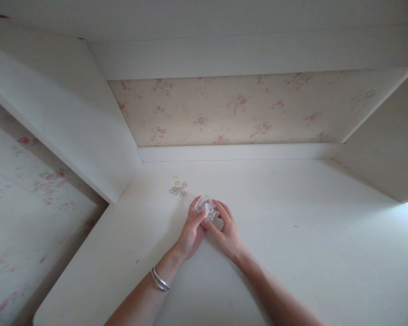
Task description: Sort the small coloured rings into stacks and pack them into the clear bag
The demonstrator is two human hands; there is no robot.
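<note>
Step in hand looks like two-handed handling of a small clear plastic case (207, 208) over the white desk (292, 267). Left hand (192, 230) grips its left side; right hand (230, 232) grasps the right with thumb and fingers. Next move calls for steady left support, fine right-finger work. Coloured loops (178, 191) lie just beyond, leftward. Left side panel (98, 131) bounds that side; more room rightward.

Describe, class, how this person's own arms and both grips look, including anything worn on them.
The left forearm and right forearm show no sleeves. Near the left wrist sits a shiny, silver-coloured bracelet with two slim curved bands; the right wears nothing visible. Neither the left grip nor the right grip has a glove, and no ring shows.
</note>
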